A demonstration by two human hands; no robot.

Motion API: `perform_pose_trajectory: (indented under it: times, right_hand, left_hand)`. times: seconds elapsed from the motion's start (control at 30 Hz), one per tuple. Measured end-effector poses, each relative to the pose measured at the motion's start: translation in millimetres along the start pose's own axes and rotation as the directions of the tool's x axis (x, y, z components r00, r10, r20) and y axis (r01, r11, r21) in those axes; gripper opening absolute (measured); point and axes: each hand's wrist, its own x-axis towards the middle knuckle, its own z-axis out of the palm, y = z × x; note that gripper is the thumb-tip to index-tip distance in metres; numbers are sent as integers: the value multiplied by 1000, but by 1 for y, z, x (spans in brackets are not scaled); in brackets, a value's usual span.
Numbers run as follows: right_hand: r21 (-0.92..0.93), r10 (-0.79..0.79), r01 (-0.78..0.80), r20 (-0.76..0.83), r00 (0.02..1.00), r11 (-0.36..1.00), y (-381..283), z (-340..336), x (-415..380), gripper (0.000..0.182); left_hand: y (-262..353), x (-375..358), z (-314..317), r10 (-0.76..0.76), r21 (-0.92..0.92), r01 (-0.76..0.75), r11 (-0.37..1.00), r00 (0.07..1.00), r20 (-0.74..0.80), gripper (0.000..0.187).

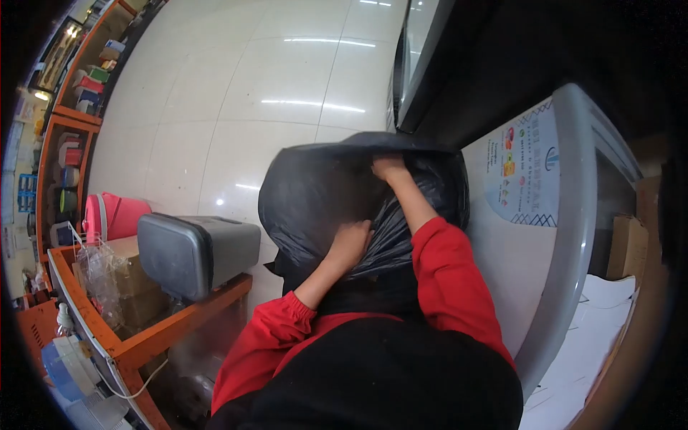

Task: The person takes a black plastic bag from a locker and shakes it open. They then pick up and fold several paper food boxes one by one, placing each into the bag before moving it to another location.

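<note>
Room: shop interior, glossy cream tile floor (236,107); orange shelves (72,115) at left. We count one black plastic bag (322,193), bulging, held up before us beside one grey chest freezer (573,215). Our left hand (349,244) clenches a fold of the bag; our right hand (388,168) grips its upper edge. One grey box (193,251). Freezer sticker (527,168): text unreadable.
</note>
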Motion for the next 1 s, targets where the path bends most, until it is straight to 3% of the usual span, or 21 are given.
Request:
perform_pose_trajectory:
  times: [0.03, 0.07, 0.13, 0.17, 0.27, 0.33, 0.43, 0.53, 0.63, 0.73, 0.87, 1.0]
  right_hand:
    - [-2, -43, 43, -27, 999, 999, -5, -8, -2, 43]
    - [29, -38, 36, 68, 997, 999, -10, -15, -5, 43]
    - [77, -26, 7, 259, 966, 997, -18, -23, -23, 44]
    - [232, -155, 151, -3, 988, 961, -13, -20, -42, 42]
    - [346, -117, 229, -316, 942, 910, -8, -43, -94, 41]
    - [418, 2, 201, -437, 900, 886, 7, -53, -128, 44]
    - [192, 265, -187, -585, 766, 963, 29, -2, -152, 48]
    - [460, 403, -150, -524, 750, 875, 39, 11, -164, 53]
    - [447, 398, -153, -527, 751, 881, 38, 11, -170, 56]
    - [438, 355, -93, -566, 744, 894, 33, 20, -184, 58]
    - [400, 293, -64, -546, 785, 914, 26, 17, -205, 61]
    - [332, 211, 2, -605, 768, 943, 16, -1, -214, 60]
  left_hand:
    - [-3, -3, -9, 180, 79, -172, 982, 976, -118, 19]
    - [-2, -3, -25, 368, 178, -334, 926, 903, -223, 20]
    - [0, -1, -70, 348, 176, -306, 936, 883, -314, 23]
    - [-1, -1, -90, 310, 204, -245, 948, 857, -412, 24]
    - [-30, 4, -115, 147, 144, -70, 987, 762, -630, 26]
    - [-49, 6, -103, 57, 146, 40, 988, 797, -601, 38]
    - [-59, 8, -86, -64, 93, 134, 987, 842, -535, 55]
    - [-52, 13, -87, -68, -16, 70, 997, 855, -514, 54]
    - [-49, 17, -82, 60, -28, -94, 995, 817, -574, 48]
    - [-29, 1, -79, 220, 93, -202, 975, 818, -531, 39]
    - [-8, -20, -86, 194, 45, -199, 979, 841, -505, 36]
    - [-10, -21, -89, 168, 67, -158, 985, 807, -566, 36]
